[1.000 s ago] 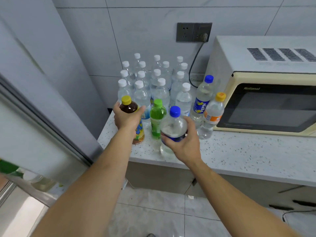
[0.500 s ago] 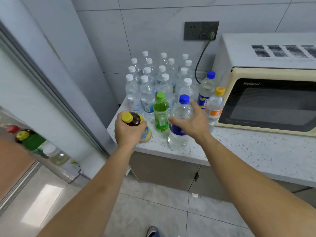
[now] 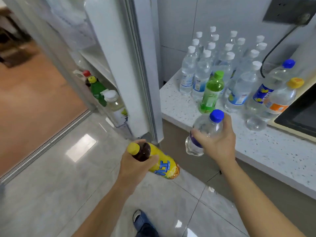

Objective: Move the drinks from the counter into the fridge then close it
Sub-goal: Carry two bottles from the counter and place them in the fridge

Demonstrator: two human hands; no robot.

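Two hands [image 3: 136, 166], two held bottles [image 3: 159, 161].

Glossy floor tiles [image 3: 56, 177], speckled stone counter [image 3: 256, 151]

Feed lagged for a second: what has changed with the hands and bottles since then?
Both hands lifted their bottles off the counter toward the fridge: left hand holds the tea bottle, right hand the blue-capped bottle. The green bottle and the rest stayed put.

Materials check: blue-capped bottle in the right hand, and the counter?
Blue-capped bottle: looks like clear, glossy thin plastic; you can see straight through the wall, and the cap is opaque blue plastic. Counter: white with dark specks, smooth and slightly shiny; probably engineered stone or terrazzo, though laminate can't be ruled out.
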